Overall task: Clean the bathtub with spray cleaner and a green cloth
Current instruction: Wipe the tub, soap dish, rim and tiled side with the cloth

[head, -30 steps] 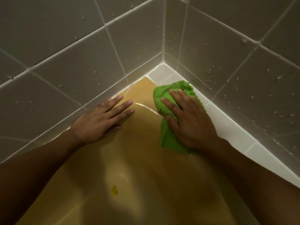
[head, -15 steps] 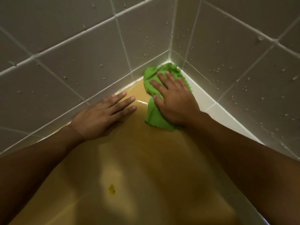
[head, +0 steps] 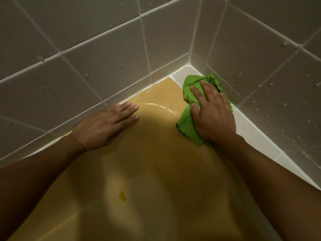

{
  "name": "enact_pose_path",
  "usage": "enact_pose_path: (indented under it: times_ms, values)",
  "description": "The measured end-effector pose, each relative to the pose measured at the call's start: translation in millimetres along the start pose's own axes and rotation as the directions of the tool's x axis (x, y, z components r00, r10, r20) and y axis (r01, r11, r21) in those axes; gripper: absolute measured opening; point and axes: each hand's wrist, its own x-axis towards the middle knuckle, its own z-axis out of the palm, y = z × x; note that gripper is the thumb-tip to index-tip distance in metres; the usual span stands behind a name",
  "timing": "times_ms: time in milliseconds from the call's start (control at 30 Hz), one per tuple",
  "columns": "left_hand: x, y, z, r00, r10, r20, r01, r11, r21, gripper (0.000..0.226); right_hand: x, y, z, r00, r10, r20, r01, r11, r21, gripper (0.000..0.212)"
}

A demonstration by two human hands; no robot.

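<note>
The yellow bathtub fills the lower middle of the head view, its rim meeting the tiled corner. A crumpled green cloth lies on the rim near that corner. My right hand presses flat on the cloth, thumb gripping its left edge; part of the cloth is hidden under the palm. My left hand rests flat on the tub's rim by the left wall, fingers together, holding nothing. No spray cleaner is in view.
Grey wall tiles with water droplets close in on the left and right, meeting at the corner. A white ledge runs along the right wall. A small dark yellow spot marks the tub's inner slope.
My right hand has slid the green cloth from the corner back to the right and a little toward me along the rim. My left hand stays in place.
</note>
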Motion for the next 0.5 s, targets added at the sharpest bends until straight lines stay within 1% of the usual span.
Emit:
enact_pose_path:
  times_ms: [100,200,267,333,400,433,500]
  values:
    - [-32,-1,-3,1.0,0.0,0.02,-0.001,1.0,0.013,0.05,27,-20,5,0.999,0.043,0.033,-0.043,0.999,0.023,0.06]
    - [-48,0,-5,1.0,-0.015,0.025,0.014,0.999,0.03,0.05,54,-44,13,0.997,0.02,0.079,-0.02,1.0,-0.009,0.065]
    - [-50,1,-6,0.999,-0.023,0.028,0.022,0.999,0.026,0.051,57,-52,16,0.992,-0.046,0.114,0.049,0.999,-0.018,0.065]
    - [-50,2,-7,0.999,-0.017,0.029,0.017,1.0,0.013,0.05,46,-50,13,0.972,-0.184,0.146,0.186,0.982,-0.003,0.063]
    - [-50,1,-8,0.999,-0.015,0.031,0.015,1.0,0.003,0.05,28,-43,7,0.93,-0.321,0.178,0.322,0.946,0.023,0.063]
    - [-51,1,-8,0.999,-0.014,0.033,0.014,1.0,0.002,0.051,18,-38,5,0.916,-0.355,0.188,0.355,0.934,0.037,0.063]
    - [-52,0,-9,0.999,-0.013,0.04,0.013,1.0,0.005,0.051,1,-23,1,0.921,-0.343,0.185,0.339,0.939,0.058,0.06]
